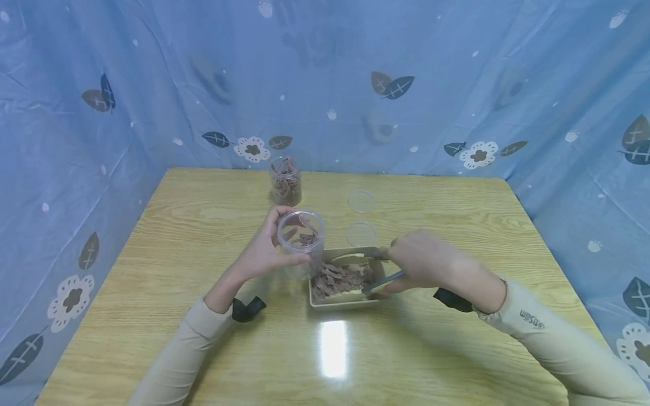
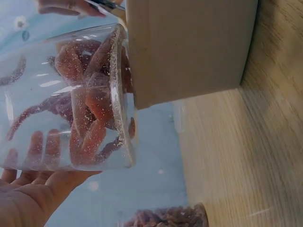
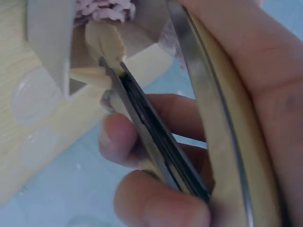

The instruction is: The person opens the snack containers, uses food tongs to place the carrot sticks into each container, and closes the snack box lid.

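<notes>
My left hand grips a clear plastic jar just left of a cream box. In the left wrist view, several reddish-brown strips dusted with pale crumbs lie at the bottom of this jar. The box holds a heap of similar brown strips. My right hand holds metal tongs, their arms spread and their ends inside the box. Scalloped cream tips of the tongs show in the right wrist view, with no strip between them.
A second clear jar, filled with strips, stands at the back of the wooden table. Two clear round lids lie behind the box. Blue patterned cloth hangs around the table's back and sides.
</notes>
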Tool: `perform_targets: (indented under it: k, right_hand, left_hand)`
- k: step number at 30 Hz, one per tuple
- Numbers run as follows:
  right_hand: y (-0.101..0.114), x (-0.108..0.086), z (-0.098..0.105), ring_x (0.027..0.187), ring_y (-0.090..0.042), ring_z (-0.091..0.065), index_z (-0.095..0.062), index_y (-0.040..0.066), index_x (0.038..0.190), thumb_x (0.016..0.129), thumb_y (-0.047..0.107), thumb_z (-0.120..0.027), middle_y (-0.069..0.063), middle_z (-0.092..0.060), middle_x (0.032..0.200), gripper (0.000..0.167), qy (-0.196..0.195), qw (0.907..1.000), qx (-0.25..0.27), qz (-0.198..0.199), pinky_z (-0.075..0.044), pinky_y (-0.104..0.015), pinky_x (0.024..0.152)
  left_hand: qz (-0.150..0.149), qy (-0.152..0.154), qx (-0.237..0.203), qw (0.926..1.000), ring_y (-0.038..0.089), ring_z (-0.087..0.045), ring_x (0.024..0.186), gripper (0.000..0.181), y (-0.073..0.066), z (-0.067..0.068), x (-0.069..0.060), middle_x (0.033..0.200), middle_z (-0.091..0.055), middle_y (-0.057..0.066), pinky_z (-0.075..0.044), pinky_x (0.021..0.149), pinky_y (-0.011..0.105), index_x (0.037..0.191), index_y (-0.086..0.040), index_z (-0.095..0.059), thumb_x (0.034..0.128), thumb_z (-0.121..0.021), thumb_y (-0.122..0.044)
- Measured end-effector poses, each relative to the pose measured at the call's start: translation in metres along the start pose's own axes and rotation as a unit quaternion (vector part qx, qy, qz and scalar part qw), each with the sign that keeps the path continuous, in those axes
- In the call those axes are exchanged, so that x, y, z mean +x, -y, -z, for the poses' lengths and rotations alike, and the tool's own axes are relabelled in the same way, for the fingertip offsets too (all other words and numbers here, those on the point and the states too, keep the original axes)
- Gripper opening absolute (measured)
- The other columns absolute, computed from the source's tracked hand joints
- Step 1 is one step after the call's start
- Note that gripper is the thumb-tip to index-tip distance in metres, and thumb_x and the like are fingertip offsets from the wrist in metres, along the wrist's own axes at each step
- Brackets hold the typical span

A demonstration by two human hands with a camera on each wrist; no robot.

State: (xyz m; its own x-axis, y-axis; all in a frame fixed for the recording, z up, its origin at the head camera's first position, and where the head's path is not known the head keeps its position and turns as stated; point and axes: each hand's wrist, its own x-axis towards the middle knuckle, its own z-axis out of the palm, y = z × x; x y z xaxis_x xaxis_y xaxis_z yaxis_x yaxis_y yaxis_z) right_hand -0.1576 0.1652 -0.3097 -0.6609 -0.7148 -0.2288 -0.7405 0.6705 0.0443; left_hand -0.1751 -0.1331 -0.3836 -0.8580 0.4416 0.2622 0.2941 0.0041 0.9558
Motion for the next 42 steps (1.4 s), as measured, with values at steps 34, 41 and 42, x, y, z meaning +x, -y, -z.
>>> perform_targets:
  k: [34, 41, 42]
  right_hand:
    - [0.02, -0.016, -0.031, 0.044, -0.005, -0.021, -0.066, 0.011, 0.086, 0.066, 0.047, -0.077, 0.006, -0.037, 0.048, 0.042, -0.134, 0.9815, -0.137, 0.011, -0.014, -0.016, 0.037]
    - [0.024, -0.019, -0.035, 0.045, -0.005, -0.02, -0.064, 0.01, 0.083, 0.066, 0.046, -0.078, 0.006, -0.036, 0.048, 0.042, -0.151, 0.9759, -0.157, 0.008, -0.015, -0.017, 0.037]
    - [0.025, -0.02, -0.035, 0.045, -0.005, -0.02, -0.065, 0.01, 0.083, 0.066, 0.046, -0.078, 0.006, -0.036, 0.048, 0.042, -0.15, 0.9767, -0.153, 0.006, -0.015, -0.017, 0.037]
  left_hand:
    - [0.012, -0.021, 0.068, 0.9974, 0.018, -0.042, 0.124, 0.079, -0.007, 0.021, -0.003, 0.127, -0.046, 0.006, -0.032, 0.109, 0.044, 0.126, -0.008, -0.034, 0.0646, -0.084, -0.007]
    - [0.022, -0.021, 0.075, 0.9967, 0.017, -0.041, 0.126, 0.08, -0.009, 0.022, -0.004, 0.129, -0.046, 0.005, -0.033, 0.109, 0.043, 0.126, -0.008, -0.034, 0.0639, -0.084, -0.009]
    - [0.024, -0.021, 0.077, 0.9965, 0.017, -0.041, 0.127, 0.08, -0.009, 0.023, -0.004, 0.129, -0.046, 0.004, -0.033, 0.109, 0.043, 0.126, -0.009, -0.034, 0.0638, -0.085, -0.01]
